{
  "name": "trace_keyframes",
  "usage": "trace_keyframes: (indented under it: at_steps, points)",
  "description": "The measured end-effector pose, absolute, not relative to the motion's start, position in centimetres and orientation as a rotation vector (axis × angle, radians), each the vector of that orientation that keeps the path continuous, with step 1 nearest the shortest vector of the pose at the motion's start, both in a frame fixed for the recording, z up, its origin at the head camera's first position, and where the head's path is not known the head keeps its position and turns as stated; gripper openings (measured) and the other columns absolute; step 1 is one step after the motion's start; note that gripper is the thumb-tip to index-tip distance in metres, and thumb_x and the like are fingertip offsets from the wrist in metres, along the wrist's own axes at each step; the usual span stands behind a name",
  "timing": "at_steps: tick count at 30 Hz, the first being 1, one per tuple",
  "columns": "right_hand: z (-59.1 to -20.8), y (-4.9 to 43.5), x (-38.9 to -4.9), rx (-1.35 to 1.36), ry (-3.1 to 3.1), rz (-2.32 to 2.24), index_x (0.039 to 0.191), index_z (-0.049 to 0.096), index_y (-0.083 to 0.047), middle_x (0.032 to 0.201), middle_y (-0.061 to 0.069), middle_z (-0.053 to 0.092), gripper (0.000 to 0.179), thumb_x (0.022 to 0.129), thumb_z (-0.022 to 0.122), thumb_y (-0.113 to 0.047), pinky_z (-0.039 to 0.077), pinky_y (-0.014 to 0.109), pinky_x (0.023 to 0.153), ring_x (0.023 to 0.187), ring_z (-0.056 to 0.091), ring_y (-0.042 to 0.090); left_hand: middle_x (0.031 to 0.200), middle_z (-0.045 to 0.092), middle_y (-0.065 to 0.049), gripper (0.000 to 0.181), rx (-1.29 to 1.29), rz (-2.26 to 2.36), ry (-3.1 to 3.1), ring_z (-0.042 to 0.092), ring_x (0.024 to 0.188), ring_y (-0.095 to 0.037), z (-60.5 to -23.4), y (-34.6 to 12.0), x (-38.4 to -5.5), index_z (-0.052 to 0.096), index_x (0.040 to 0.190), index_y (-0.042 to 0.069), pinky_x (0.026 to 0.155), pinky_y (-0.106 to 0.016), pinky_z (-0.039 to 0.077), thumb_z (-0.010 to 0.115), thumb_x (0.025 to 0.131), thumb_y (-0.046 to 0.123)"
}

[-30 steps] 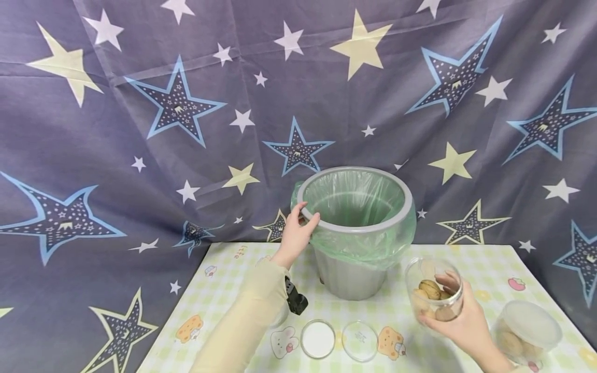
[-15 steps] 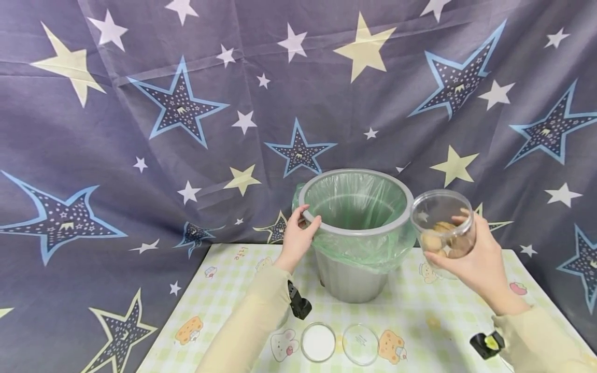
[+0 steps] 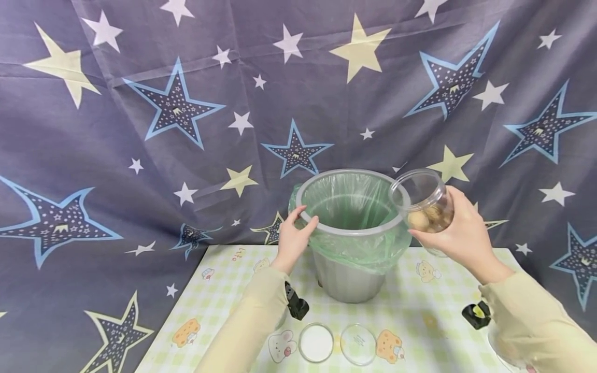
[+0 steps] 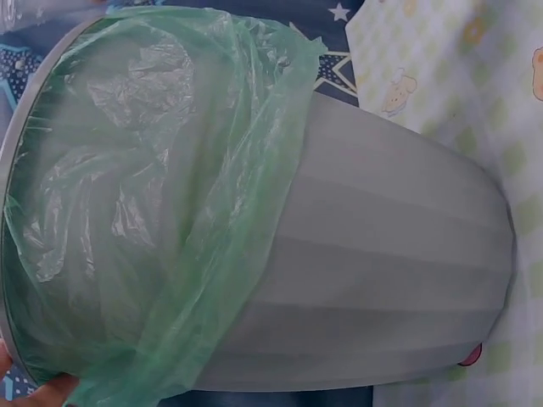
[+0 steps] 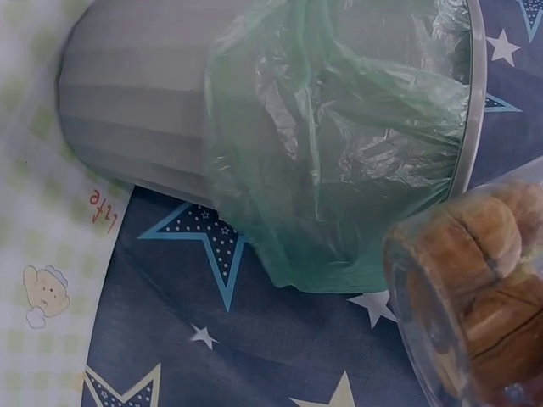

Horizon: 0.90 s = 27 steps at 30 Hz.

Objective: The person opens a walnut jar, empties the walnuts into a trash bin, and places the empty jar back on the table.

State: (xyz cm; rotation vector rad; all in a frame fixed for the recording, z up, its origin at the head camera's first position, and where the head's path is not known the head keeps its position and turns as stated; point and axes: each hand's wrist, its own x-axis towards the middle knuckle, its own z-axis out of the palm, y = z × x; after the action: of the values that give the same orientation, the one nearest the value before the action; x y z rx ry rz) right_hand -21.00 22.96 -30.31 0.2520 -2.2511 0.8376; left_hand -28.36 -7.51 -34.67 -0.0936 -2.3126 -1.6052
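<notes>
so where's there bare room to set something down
Bare tablecloth shows left of the left sleeve and right of the bin, as far as the right wrist's camera. It's crowded nearer the person: two round lids lie in front of the bin, and a clear container sits partly hidden by the right sleeve.

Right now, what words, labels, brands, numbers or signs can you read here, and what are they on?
"Life": red letters on the checked tablecloth.
Faint marks on the clear round lid: too small to read.
A possible faint mark on the clear jar, seen from the right wrist: too blurred.
I can read no brand or number.
</notes>
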Motion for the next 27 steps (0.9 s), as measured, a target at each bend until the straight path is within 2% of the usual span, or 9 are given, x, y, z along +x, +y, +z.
trace_keyframes:
  at_steps: [7, 11, 15, 19, 20, 21, 24, 26, 27]
  points:
    - [-29.4, 22.7, -22.0, 0.274, -2.317, 0.756, 0.127, 0.047, -0.002, 0.106, 0.021, 0.057, 0.088, 0.055, 0.09, -0.028, 0.041, 0.055, 0.075, 0.096, 0.053, 0.035, 0.146, 0.041, -0.015, 0.051, -0.117, -1.722, -2.275, 0.032, 0.138, -0.033, -34.9, -7.5, -28.3, 0.05, 0.136, 0.01, 0.111, -0.052, 0.027, 0.064, 0.089, 0.028]
    - [-29.0, 22.7, -22.4, 0.287, -2.356, 0.722, 0.127, 0.046, -0.001, 0.106, 0.022, 0.056, 0.088, 0.056, 0.089, -0.029, 0.043, 0.056, 0.075, 0.096, 0.053, 0.037, 0.155, 0.019, -0.019, 0.051, -0.129, -1.768, -2.252, 0.024, 0.141, -0.039, -35.1, -7.5, -28.2, 0.049, 0.136, 0.01, 0.112, -0.055, 0.025, 0.063, 0.091, 0.028]
    - [-28.8, 22.7, -22.7, 0.302, -2.394, 0.69, 0.129, 0.044, 0.001, 0.107, 0.023, 0.056, 0.09, 0.057, 0.089, -0.03, 0.044, 0.056, 0.073, 0.096, 0.053, 0.038, 0.157, -0.001, -0.023, 0.049, -0.141, -1.814, -2.23, 0.028, 0.137, -0.044, -35.4, -7.4, -28.4, 0.049, 0.136, 0.008, 0.111, -0.05, 0.03, 0.061, 0.092, 0.026]
    - [-28.6, 22.7, -23.0, 0.308, -2.416, 0.661, 0.128, 0.043, 0.001, 0.106, 0.022, 0.056, 0.091, 0.055, 0.089, -0.03, 0.044, 0.056, 0.071, 0.094, 0.054, 0.039, 0.156, -0.008, -0.025, 0.048, -0.144, -1.87, -2.203, 0.03, 0.136, -0.044, -35.0, -7.3, -27.9, 0.047, 0.136, 0.007, 0.11, -0.047, 0.033, 0.06, 0.093, 0.024]
    - [-28.5, 22.8, -23.1, 0.306, -2.426, 0.653, 0.129, 0.043, 0.002, 0.105, 0.022, 0.056, 0.092, 0.056, 0.089, -0.03, 0.044, 0.056, 0.071, 0.094, 0.054, 0.039, 0.156, -0.008, -0.026, 0.049, -0.149, -1.88, -2.2, 0.029, 0.137, -0.044, -35.0, -7.3, -27.9, 0.047, 0.137, 0.007, 0.11, -0.047, 0.033, 0.06, 0.093, 0.024]
    - [-28.4, 22.8, -23.1, 0.302, -2.439, 0.645, 0.129, 0.042, 0.002, 0.105, 0.022, 0.056, 0.092, 0.056, 0.088, -0.031, 0.044, 0.056, 0.07, 0.093, 0.054, 0.039, 0.156, -0.001, -0.025, 0.049, -0.152, -1.883, -2.199, 0.034, 0.135, -0.043, -34.9, -7.3, -27.8, 0.046, 0.137, 0.007, 0.107, -0.046, 0.037, 0.059, 0.093, 0.024]
    - [-27.8, 23.2, -23.3, 0.295, -2.49, 0.595, 0.13, 0.041, 0.0, 0.103, 0.023, 0.055, 0.092, 0.057, 0.087, -0.034, 0.044, 0.056, 0.068, 0.09, 0.054, 0.038, 0.149, 0.029, -0.023, 0.048, -0.17, -1.896, -2.207, 0.051, 0.12, -0.035, -34.9, -7.3, -27.9, 0.044, 0.138, 0.009, 0.095, -0.039, 0.047, 0.058, 0.094, 0.023]
    - [-27.3, 23.6, -23.4, 0.296, -2.532, 0.541, 0.13, 0.041, -0.001, 0.101, 0.023, 0.056, 0.092, 0.058, 0.087, -0.037, 0.045, 0.056, 0.066, 0.089, 0.055, 0.038, 0.13, 0.051, -0.018, 0.049, -0.195, -1.896, -2.212, 0.057, 0.104, -0.026, -35.3, -7.4, -28.4, 0.043, 0.139, 0.01, 0.083, -0.033, 0.048, 0.058, 0.094, 0.023]
    - [-27.1, 23.7, -23.5, 0.297, -2.552, 0.51, 0.131, 0.041, -0.002, 0.101, 0.023, 0.056, 0.092, 0.059, 0.086, -0.037, 0.045, 0.056, 0.065, 0.089, 0.055, 0.039, 0.118, 0.057, -0.015, 0.049, -0.201, -1.899, -2.216, 0.057, 0.094, -0.022, -35.3, -7.4, -28.5, 0.043, 0.139, 0.01, 0.077, -0.031, 0.046, 0.058, 0.094, 0.023]
